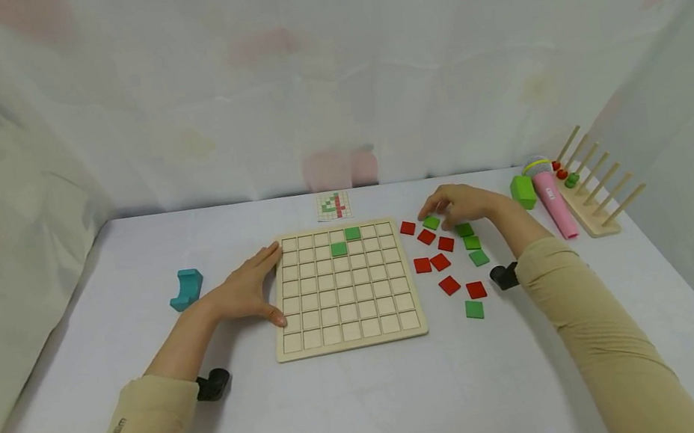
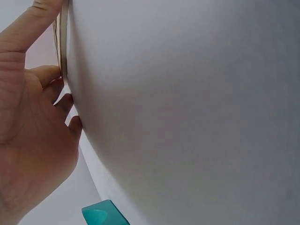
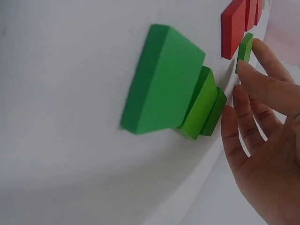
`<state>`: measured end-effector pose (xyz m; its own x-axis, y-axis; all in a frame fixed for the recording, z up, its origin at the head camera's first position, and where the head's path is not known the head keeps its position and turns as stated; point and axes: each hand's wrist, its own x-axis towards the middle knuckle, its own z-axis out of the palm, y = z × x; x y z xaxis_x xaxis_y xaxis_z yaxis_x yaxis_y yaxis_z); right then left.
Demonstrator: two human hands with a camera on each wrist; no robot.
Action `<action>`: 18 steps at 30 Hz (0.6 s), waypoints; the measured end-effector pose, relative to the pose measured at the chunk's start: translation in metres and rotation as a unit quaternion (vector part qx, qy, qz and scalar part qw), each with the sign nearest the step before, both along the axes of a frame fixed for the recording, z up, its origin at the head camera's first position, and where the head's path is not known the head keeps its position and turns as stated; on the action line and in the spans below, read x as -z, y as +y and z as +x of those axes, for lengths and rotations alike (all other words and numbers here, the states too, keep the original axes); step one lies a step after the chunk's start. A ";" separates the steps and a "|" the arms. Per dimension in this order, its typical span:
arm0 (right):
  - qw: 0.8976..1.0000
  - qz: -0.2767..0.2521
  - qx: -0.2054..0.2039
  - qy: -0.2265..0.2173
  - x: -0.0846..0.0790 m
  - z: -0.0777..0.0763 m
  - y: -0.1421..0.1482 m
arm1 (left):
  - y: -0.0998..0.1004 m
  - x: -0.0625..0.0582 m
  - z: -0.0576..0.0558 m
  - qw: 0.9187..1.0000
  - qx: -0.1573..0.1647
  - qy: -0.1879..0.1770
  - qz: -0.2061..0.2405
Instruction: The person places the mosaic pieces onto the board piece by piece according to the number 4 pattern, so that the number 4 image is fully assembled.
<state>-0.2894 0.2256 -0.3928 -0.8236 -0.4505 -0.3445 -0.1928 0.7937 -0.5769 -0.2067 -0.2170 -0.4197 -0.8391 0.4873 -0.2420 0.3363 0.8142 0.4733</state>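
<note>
Seven red tiles (image 1: pixel 449 285); seven green tiles (image 1: pixel 474 309)

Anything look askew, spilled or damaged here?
Nothing stands out: no visible spill or damage. The red tiles right of the board lie askew, but look like ordinary loose pieces; the two green tiles on the board sit square in their cells.
</note>
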 end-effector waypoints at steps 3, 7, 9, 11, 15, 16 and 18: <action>1.000 -0.003 0.003 0.001 0.001 0.001 0.001 | 0.000 0.000 0.000 1.000 0.000 0.001 0.000; 1.000 -0.008 0.002 0.010 0.003 0.002 0.002 | 0.000 0.001 -0.001 1.000 0.001 0.001 -0.001; 1.000 -0.011 0.004 0.016 0.004 0.001 0.002 | 0.000 0.001 -0.001 1.000 0.002 0.002 -0.001; 1.000 -0.016 0.003 0.024 0.005 0.001 0.002 | 0.000 0.002 -0.001 1.000 0.002 0.002 -0.002; 0.999 -0.019 0.007 0.035 0.006 0.001 0.001 | -0.001 0.002 -0.001 1.000 0.002 0.001 -0.003; 0.999 -0.016 0.009 0.038 0.006 0.001 0.001 | -0.001 0.002 -0.001 1.000 0.002 0.002 -0.003; 0.999 -0.008 0.015 0.042 0.007 0.000 0.000 | 0.000 0.001 -0.001 1.000 0.001 0.002 -0.003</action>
<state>-0.2891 0.2256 -0.3994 -0.8628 -0.4299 -0.2661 -0.2173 0.7905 -0.5726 -0.2077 -0.2174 -0.4209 -0.8389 0.4879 -0.2411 0.3404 0.8161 0.4671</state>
